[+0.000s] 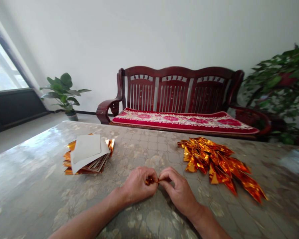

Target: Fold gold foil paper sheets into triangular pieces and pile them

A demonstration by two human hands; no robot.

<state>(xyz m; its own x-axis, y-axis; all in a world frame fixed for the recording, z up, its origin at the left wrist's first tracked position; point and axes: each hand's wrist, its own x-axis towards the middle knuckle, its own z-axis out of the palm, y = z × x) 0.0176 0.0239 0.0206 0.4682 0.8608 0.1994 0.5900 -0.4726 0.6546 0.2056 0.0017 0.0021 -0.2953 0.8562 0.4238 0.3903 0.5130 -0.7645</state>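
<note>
Dark red wood: a slatted bench (174,89) against the far wall, a red and white patterned cushion (181,121) along its seat, a leafy potted plant (63,93) off to the left near a window (2,66), and a denser plant (276,86) past the bench's right end. Nearer, a broad table (144,142) with a mottled, glossy top. Left of the hands on that top, a stack of gold foil sheets (99,167) fanned out beneath loose white paper (86,148). Right of the hands, a loose heap of folded gold foil strips (214,164), pointed ends splayed outward. Smallest of all, a tiny gold foil piece (149,181), held just above the table between both hands. Left hand (139,186) curled and pinching the piece; right hand (178,191) closed too, fingertips at the piece's other end, though the exact grip stays partly hidden. Left forearm (89,215) and right forearm (209,225) low, angled inward. Step in hand apparently a small, tight fold, partway through. Next move seemingly calling for a steady pinch from both hands, not a release.
</note>
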